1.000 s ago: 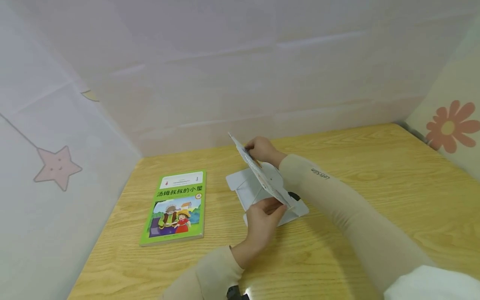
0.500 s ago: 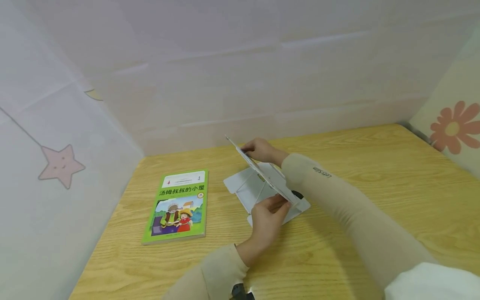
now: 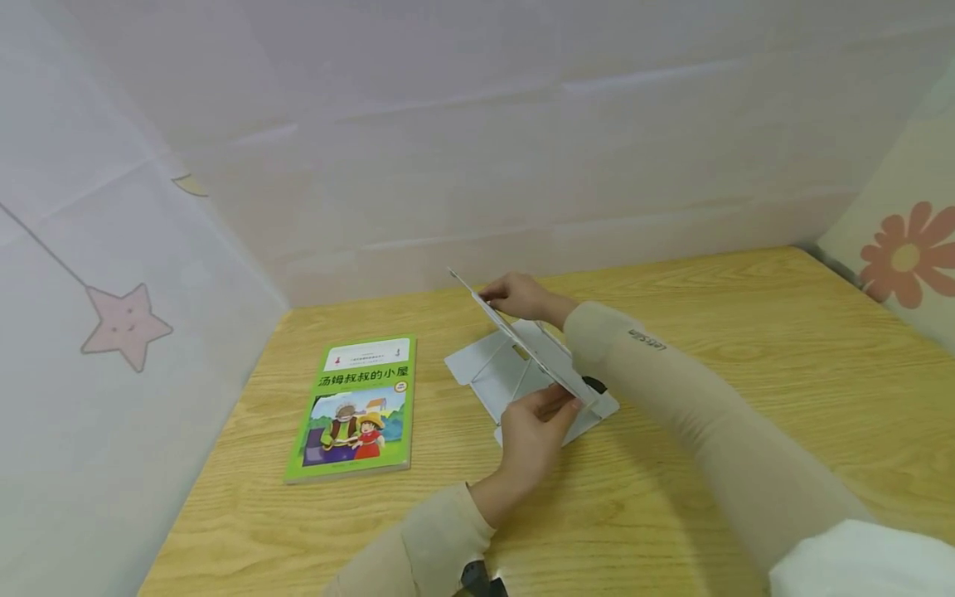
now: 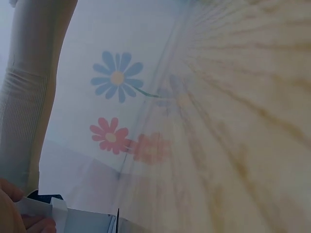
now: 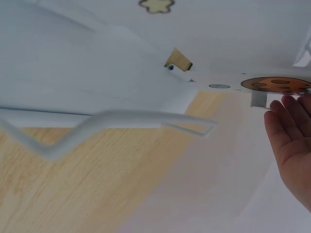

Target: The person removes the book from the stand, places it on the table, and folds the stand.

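A white folding book stand (image 3: 488,373) rests on the table, its panel (image 3: 537,356) raised at a slant and seen nearly edge-on in the head view. My left hand (image 3: 528,435) pinches the panel's lower near edge. At the upper far end, my right hand (image 3: 522,297) grips the panel with curled fingers; its thumb is hidden. In the right wrist view, the right fingers (image 5: 286,116) lie against the panel beside an orange printed figure (image 5: 277,84); a bent white wire support (image 5: 121,119) shows below. Part of the left hand (image 4: 9,213) appears in the left wrist view.
Left of the stand, a green picture book (image 3: 354,410) lies flat on the wooden table (image 3: 731,332). Pale wall sheets (image 3: 522,133) enclose the back and sides. A black strap device (image 3: 477,580) sits by the left wrist.
The raised panel has turned slightly, so its printed face, partly visible a second ago, is now nearly edge-on. My left hand has shifted slightly right; both hands keep their hold.
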The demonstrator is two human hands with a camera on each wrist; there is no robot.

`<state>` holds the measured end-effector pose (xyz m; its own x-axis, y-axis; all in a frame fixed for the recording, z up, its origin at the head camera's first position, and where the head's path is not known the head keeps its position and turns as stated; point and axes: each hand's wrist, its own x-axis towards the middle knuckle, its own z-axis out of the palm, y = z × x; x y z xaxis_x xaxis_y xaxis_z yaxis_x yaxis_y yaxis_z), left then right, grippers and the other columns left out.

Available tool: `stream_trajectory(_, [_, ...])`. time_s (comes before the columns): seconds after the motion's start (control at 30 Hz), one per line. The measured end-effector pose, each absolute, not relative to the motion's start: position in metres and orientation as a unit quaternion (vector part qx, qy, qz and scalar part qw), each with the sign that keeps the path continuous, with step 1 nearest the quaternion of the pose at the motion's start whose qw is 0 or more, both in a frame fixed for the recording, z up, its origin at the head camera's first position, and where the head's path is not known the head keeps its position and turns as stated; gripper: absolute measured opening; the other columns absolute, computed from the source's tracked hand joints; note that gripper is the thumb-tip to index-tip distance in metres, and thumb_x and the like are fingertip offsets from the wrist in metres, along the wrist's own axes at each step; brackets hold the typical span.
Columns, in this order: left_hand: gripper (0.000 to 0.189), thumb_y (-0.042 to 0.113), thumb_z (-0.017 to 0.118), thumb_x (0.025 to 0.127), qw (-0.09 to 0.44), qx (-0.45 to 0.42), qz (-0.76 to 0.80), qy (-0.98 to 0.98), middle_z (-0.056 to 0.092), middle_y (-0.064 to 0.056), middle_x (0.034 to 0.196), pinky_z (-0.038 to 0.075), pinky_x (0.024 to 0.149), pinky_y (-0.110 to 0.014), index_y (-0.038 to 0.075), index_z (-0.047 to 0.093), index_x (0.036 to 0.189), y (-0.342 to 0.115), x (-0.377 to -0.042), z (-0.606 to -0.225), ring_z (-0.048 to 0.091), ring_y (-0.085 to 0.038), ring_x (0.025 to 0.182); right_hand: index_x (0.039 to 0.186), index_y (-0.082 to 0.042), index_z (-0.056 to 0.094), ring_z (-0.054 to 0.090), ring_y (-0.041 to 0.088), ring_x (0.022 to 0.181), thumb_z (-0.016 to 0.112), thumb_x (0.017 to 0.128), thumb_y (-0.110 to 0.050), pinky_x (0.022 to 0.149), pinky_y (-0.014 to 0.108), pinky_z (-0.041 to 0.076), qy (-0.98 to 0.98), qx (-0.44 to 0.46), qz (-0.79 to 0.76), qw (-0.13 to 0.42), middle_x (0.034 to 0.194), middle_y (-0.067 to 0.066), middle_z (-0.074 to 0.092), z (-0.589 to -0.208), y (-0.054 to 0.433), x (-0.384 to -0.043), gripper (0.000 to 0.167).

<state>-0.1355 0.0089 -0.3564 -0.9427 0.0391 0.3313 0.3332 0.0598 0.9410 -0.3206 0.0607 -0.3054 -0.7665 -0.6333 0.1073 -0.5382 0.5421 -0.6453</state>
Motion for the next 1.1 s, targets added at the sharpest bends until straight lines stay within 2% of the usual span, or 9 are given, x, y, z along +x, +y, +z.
stream_trajectory(0.17, [0.023,0.004,0.060,0.079,0.094,-0.143,-0.670,-0.722,0.062,-0.016,0.092,0.047,0.069,-0.020,-0.011,0.060,0.097,0.002,-0.130,-0.345,0.060,-0.016,0.081,0.114,0.006,0.052,0.049,0.027,0.104,0.048,0.086,-0.001,0.083,0.034,0.042,0.868,-0.332,-0.361,0.077,0.110,0.016,0.055,-0.299,0.065,-0.317,0.029])
stream_trajectory(0.33, [0.020,-0.003,0.058,0.078,0.071,-0.145,-0.660,-0.734,0.061,-0.022,0.089,0.047,0.069,-0.022,-0.015,0.059,0.094,-0.008,-0.122,-0.326,0.060,-0.027,0.080,0.116,0.005,0.050,0.050,0.025,0.103,0.049,0.087,-0.005,0.083,0.031,0.043,0.854,-0.326,-0.395,0.087,0.112,0.016,0.054,-0.289,0.074,-0.306,0.031])
stream_trajectory(0.57, [0.022,0.004,0.062,0.077,0.082,-0.112,-0.632,-0.762,0.061,-0.017,0.093,0.048,0.068,-0.022,-0.008,0.060,0.096,-0.031,-0.137,-0.341,0.060,-0.024,0.081,0.118,0.002,0.050,0.050,0.022,0.103,0.050,0.088,-0.012,0.084,0.031,0.042,0.823,-0.333,-0.451,0.091,0.114,0.015,0.053,-0.267,0.089,-0.286,0.033])
stream_trajectory(0.8, [0.029,0.008,0.060,0.079,0.078,-0.109,-0.611,-0.780,0.058,-0.015,0.105,0.045,0.079,-0.032,-0.003,0.057,0.106,-0.055,-0.147,-0.341,0.056,-0.024,0.093,0.119,0.002,0.049,0.049,0.019,0.104,0.051,0.088,-0.014,0.087,0.031,0.040,0.787,-0.354,-0.497,0.094,0.114,0.012,0.053,-0.256,0.103,-0.265,0.035])
stream_trajectory(0.9, [0.031,0.004,0.059,0.080,0.073,-0.109,-0.610,-0.782,0.055,-0.018,0.108,0.042,0.084,-0.038,-0.006,0.054,0.108,-0.061,-0.145,-0.332,0.052,-0.029,0.099,0.118,0.003,0.048,0.050,0.020,0.104,0.051,0.088,-0.014,0.087,0.031,0.040,0.768,-0.347,-0.531,0.093,0.115,0.013,0.052,-0.256,0.108,-0.253,0.035])
stream_trajectory(1.1, [0.042,0.010,0.062,0.077,0.084,-0.096,-0.579,-0.805,0.051,-0.018,0.115,0.035,0.089,-0.043,-0.004,0.050,0.115,-0.076,-0.158,-0.338,0.047,-0.028,0.106,0.116,0.006,0.049,0.050,0.020,0.104,0.051,0.088,-0.016,0.086,0.031,0.040,0.745,-0.347,-0.567,0.060,0.114,0.014,0.053,-0.267,0.121,-0.233,0.035])
